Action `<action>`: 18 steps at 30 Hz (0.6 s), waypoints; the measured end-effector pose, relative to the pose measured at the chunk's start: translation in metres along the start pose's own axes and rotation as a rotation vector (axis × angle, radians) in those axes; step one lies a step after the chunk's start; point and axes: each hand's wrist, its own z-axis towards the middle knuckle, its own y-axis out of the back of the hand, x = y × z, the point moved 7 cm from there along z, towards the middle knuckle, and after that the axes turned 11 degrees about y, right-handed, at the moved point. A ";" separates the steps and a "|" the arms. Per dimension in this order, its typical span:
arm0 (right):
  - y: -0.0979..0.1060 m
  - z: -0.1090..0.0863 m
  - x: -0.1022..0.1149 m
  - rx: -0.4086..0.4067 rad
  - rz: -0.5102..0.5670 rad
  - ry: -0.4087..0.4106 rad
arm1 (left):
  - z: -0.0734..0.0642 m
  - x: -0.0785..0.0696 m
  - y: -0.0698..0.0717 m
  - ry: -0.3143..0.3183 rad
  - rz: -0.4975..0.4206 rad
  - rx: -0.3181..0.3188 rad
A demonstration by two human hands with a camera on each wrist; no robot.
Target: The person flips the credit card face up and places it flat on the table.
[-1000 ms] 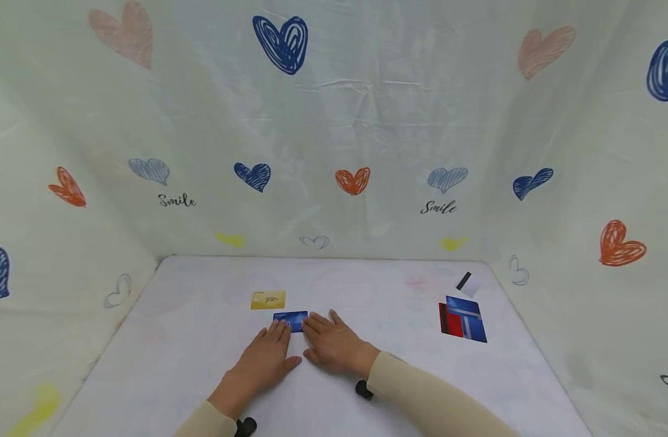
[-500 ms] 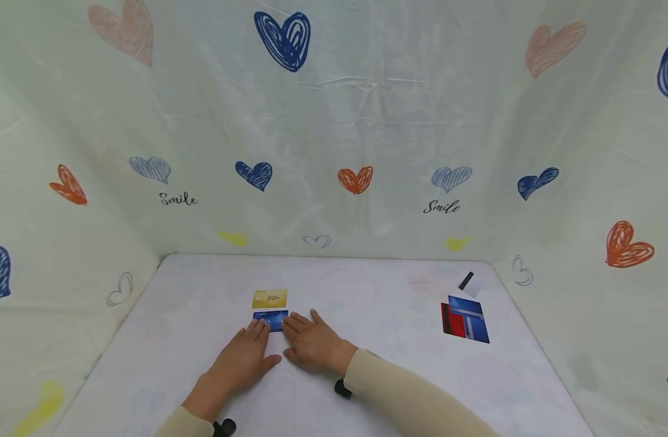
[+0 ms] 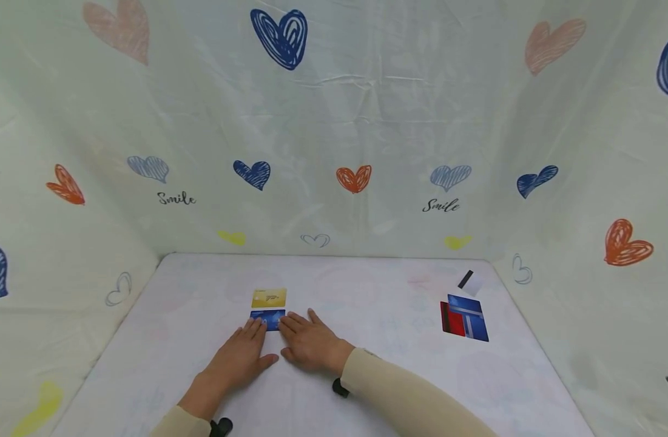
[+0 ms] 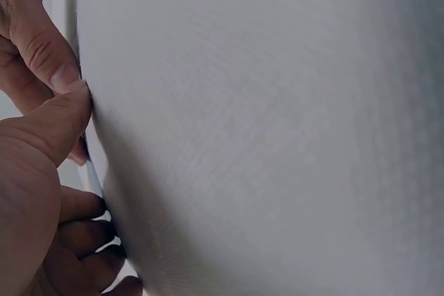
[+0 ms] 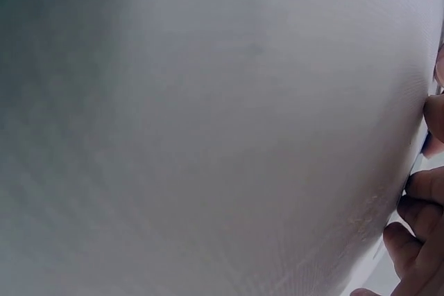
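Observation:
A blue card (image 3: 272, 318) lies flat on the white-covered table, just in front of a gold card (image 3: 269, 298); their long edges run nearly parallel, very close together. My left hand (image 3: 238, 354) rests its fingertips on the blue card's left part, hiding some of it. Fingertips of my right hand (image 3: 313, 346) touch its right end. Both hands lie with fingers extended and thumbs apart. At the edges of the wrist views, parts of the left hand (image 4: 35, 185) and the right hand (image 5: 423, 240) appear low against the table surface.
Toward the right of the table (image 3: 377, 315) several cards overlap: a blue one (image 3: 477, 315) and a red one (image 3: 454, 321). Behind them lies a white card (image 3: 472, 284) with a black stripe. A heart-patterned curtain (image 3: 312, 121) encloses the back and sides.
Both hands have slid the blue card left, from right of the gold card to directly in front of it. During the last half second it has barely moved.

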 end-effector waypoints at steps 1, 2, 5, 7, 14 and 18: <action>0.000 0.000 0.000 0.001 0.001 0.000 | 0.000 0.000 0.000 0.003 0.000 0.001; 0.000 0.000 0.000 -0.001 0.001 0.002 | 0.000 0.000 -0.001 0.006 0.000 0.002; -0.001 0.001 0.000 -0.003 -0.005 0.004 | 0.001 0.000 -0.001 0.015 0.005 0.004; -0.001 0.001 0.000 -0.004 -0.008 0.003 | 0.001 0.001 -0.002 0.018 0.008 0.005; -0.002 -0.001 -0.002 -0.022 0.031 -0.004 | 0.001 0.002 -0.004 0.022 0.006 0.018; -0.005 -0.009 -0.008 -0.018 0.068 -0.020 | 0.002 0.003 -0.005 0.015 -0.008 0.013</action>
